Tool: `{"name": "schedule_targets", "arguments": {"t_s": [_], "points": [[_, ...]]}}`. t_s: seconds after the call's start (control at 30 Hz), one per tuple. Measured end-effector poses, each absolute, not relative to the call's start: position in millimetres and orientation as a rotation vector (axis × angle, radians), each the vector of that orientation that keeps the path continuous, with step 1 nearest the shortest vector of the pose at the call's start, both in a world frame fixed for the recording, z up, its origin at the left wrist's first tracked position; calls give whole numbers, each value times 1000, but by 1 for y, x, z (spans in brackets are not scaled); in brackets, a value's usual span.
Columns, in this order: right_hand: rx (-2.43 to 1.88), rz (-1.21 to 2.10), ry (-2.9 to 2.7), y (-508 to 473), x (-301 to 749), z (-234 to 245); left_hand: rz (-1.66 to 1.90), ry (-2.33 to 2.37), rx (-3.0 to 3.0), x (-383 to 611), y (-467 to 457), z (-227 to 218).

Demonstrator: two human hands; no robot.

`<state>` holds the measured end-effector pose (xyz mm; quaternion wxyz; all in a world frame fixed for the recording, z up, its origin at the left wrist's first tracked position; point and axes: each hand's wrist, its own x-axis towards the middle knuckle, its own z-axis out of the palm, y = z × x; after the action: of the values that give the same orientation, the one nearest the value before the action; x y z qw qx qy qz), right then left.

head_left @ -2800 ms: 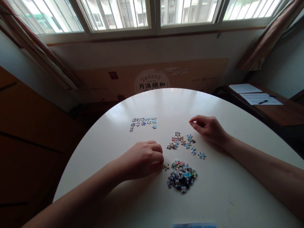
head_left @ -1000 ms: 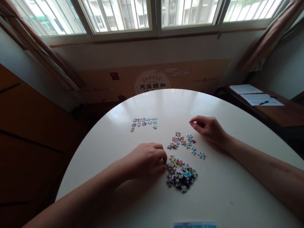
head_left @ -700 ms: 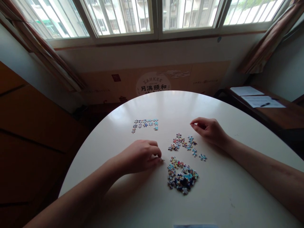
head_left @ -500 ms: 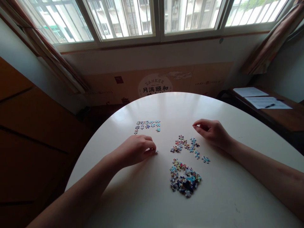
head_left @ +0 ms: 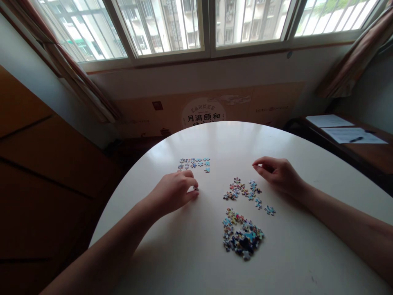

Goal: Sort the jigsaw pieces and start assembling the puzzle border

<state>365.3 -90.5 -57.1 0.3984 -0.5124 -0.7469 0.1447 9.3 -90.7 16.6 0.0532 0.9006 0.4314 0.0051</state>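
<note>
My left hand is over the left half of the white round table. A small puzzle piece shows between its thumb and fingertips. Just beyond that hand, rows of puzzle pieces lie laid out, and the hand hides the nearest of them. My right hand rests on the table at the right, thumb and fingertips pinched together; whether anything tiny is between them cannot be made out. Between the hands lies a loose scatter of puzzle pieces. A denser heap of puzzle pieces sits closer to me.
Two single blue pieces lie by the scatter, left of my right forearm. Papers with pens rest on a brown side table at the right. Beyond the round table stand a printed cardboard panel and a barred window.
My left hand has shifted a little left and away from me, toward the laid-out rows, with the small piece at its fingertips. My right hand stays in place. The view has tilted slightly.
</note>
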Motion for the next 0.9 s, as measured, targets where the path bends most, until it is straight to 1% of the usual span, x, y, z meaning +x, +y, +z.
{"name": "schedule_targets", "arguments": {"t_s": [0.27,0.57,0.8,0.9], "points": [[-1299,338,-1896,-91,364,-56,31,1509,2683,-1,-78,13],[-1309,340,-1902,-91,365,-56,258,1732,2647,-14,-68,17],[-1300,353,-1901,-91,366,-58,52,1582,2633,-12,-71,18],[-1301,348,-1909,-92,365,-56,29,1576,2618,-10,-69,14]]}}
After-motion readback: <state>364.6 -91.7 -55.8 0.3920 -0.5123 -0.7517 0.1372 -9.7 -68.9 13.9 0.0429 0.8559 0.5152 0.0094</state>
